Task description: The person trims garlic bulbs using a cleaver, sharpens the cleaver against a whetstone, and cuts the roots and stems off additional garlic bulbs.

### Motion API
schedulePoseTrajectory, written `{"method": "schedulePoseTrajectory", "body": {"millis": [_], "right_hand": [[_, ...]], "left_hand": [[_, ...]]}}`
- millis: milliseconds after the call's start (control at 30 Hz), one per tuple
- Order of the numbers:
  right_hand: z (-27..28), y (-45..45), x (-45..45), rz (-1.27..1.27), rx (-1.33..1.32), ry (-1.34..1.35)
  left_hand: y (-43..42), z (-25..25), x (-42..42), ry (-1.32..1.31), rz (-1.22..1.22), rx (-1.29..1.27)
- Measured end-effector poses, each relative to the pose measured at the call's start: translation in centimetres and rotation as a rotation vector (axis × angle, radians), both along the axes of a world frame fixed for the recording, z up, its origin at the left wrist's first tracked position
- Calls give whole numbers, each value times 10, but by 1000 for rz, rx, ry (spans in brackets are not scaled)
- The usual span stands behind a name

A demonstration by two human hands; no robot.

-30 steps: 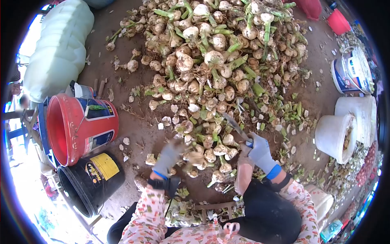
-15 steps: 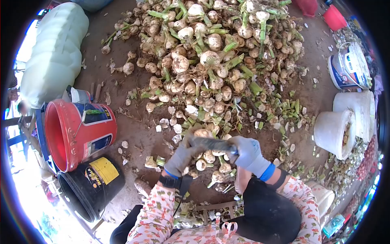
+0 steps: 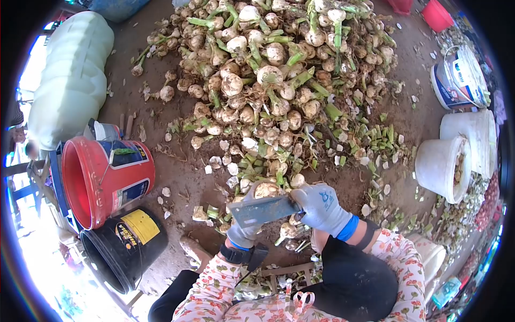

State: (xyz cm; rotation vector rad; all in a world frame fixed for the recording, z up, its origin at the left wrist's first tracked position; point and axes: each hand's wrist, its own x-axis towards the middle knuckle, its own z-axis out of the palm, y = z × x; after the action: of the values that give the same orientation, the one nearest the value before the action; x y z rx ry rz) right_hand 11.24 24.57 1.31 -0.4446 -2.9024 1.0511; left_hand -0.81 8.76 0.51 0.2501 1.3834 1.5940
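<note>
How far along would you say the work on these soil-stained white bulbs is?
Some trimming looks done: short green stalk pieces lie on the brown dirt floor. In hand, the grey-gloved left hand holds a round white bulb beside the broad grey knife in the grey-gloved right hand. Much probably remains: the large heap of bulbs has many green stalks attached.

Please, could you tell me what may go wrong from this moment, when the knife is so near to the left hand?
The knife in the right hand could slip on the round garlic bulb and cut the left hand through its glove. If dropped, it might strike the right foot, which shows just below the right hand.
</note>
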Motion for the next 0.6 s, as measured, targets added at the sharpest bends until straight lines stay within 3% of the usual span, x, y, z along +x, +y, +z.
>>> {"method": "schedulePoseTrajectory", "body": {"millis": [67,100,133,200,267,333,400,500,600], "right_hand": [[-22,12,3,-104,-47,-210],[-44,33,8,-223,-13,-476],[-72,39,34,-282,47,-361],[-47,27,33,-483,-116,-268],[-48,17,30,-492,-712,47],[-36,10,20,-495,-1185,-75],[-29,7,14,-532,-1505,-108],[-37,17,12,-658,-1313,-15],[-12,17,1,-619,-980,-8]], "left_hand": [[-3,-10,-3,-659,80,31],[-2,8,-5,-320,-126,58],[-2,26,-6,39,-265,79],[7,15,-5,-216,-74,19],[15,13,-11,-403,-72,56],[24,15,2,-525,-2,185],[23,6,12,-321,0,92],[18,-4,11,160,-27,-80],[17,3,8,-72,-134,-397]]}}
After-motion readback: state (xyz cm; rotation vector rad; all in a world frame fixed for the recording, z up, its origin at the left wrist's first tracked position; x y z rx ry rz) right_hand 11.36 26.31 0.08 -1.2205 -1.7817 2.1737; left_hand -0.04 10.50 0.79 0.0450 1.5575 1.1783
